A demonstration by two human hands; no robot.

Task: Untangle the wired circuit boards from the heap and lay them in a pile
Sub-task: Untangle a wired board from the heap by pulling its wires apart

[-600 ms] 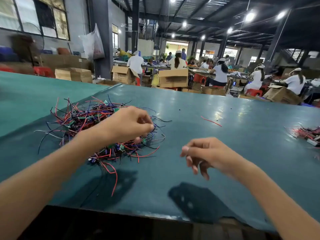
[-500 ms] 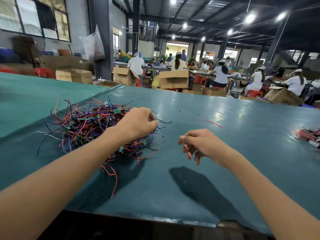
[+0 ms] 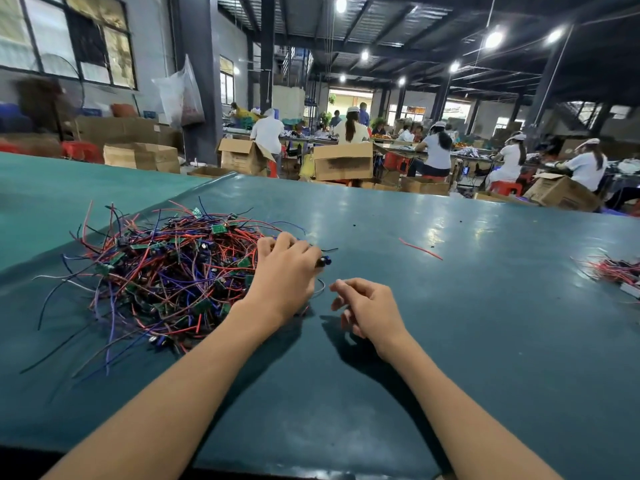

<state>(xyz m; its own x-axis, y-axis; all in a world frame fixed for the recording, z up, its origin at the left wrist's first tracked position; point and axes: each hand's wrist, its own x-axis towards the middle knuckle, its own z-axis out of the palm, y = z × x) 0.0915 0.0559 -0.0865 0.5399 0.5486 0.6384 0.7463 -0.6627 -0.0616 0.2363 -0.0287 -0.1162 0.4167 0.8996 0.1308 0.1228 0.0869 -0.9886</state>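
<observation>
A tangled heap of small green circuit boards with red, blue and black wires point(image 3: 166, 271) lies on the teal table point(image 3: 450, 341), left of centre. My left hand point(image 3: 285, 275) rests on the heap's right edge, its fingers curled into the wires; a dark blue part point(image 3: 325, 261) shows at its fingertips. My right hand point(image 3: 367, 306) hovers just right of it, fingers loosely curled, holding nothing. A smaller pile of wired boards point(image 3: 616, 271) lies at the table's right edge.
A loose red wire point(image 3: 420, 249) lies on the table past my right hand. Cardboard boxes point(image 3: 343, 161) and seated workers point(image 3: 436, 150) fill the floor beyond the table's far edge. The table's near edge runs along the bottom.
My left hand has moved forward and down onto the heap's right edge. My right hand has drifted forward and closer to the left hand.
</observation>
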